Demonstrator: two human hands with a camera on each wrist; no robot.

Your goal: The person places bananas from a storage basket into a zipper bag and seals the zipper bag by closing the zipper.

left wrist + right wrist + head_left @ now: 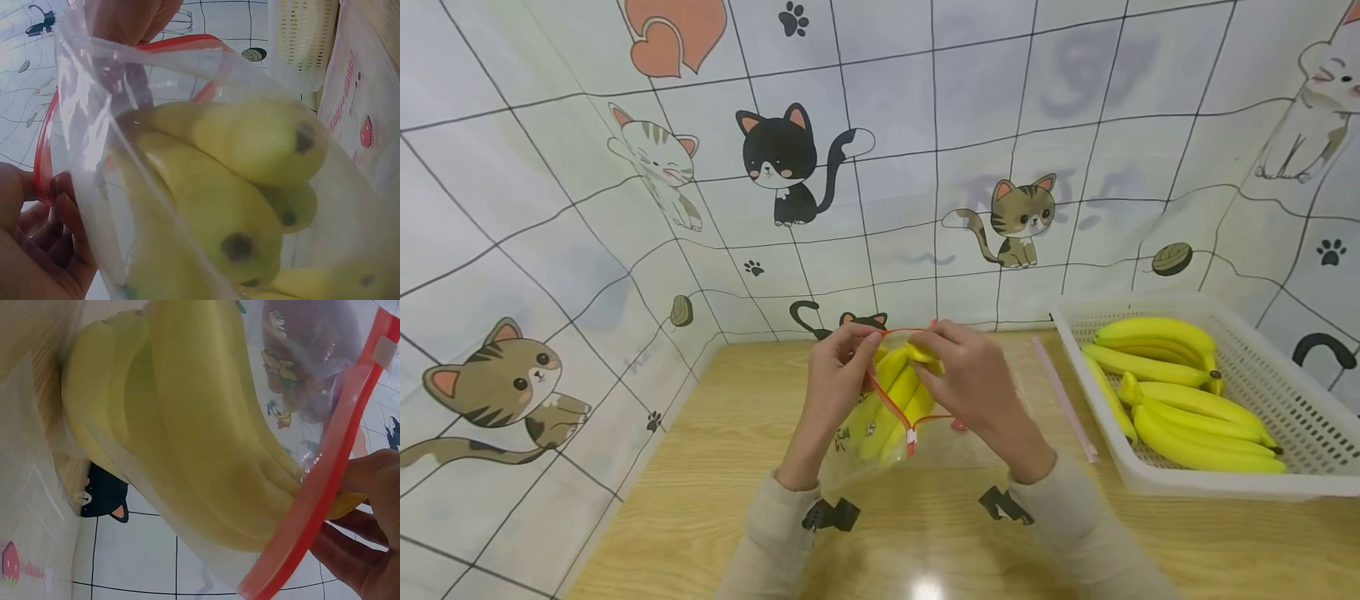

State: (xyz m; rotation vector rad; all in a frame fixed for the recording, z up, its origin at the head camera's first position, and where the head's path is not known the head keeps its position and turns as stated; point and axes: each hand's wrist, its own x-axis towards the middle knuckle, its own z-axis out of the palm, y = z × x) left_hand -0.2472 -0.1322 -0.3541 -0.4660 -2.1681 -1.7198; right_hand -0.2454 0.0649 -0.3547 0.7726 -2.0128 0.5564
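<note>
A clear zip bag (pixel 844 454) with a red zip edge (pixel 891 402) stands above the table between both hands, its mouth spread apart. Inside lies a bunch of yellow bananas (pixel 200 425), dark tips toward the bag's bottom. My left hand (pixel 837 367) pinches the red edge on the left side, as the left wrist view also shows. At the bag's mouth, my right hand (pixel 968 367) grips the bananas' stem end, which sticks out past the red edge in the right wrist view. A white slider (pixel 912 436) sits at the near end of the zip.
Another clear bag with a pink zip strip (pixel 1063 400) lies flat on the wooden table (pixel 700 500), right of the hands. Beyond it stands a white perforated basket (pixel 1157 482) with several bananas (pixel 1210 425). A cat-printed cloth (pixel 910 167) hangs behind and at both sides.
</note>
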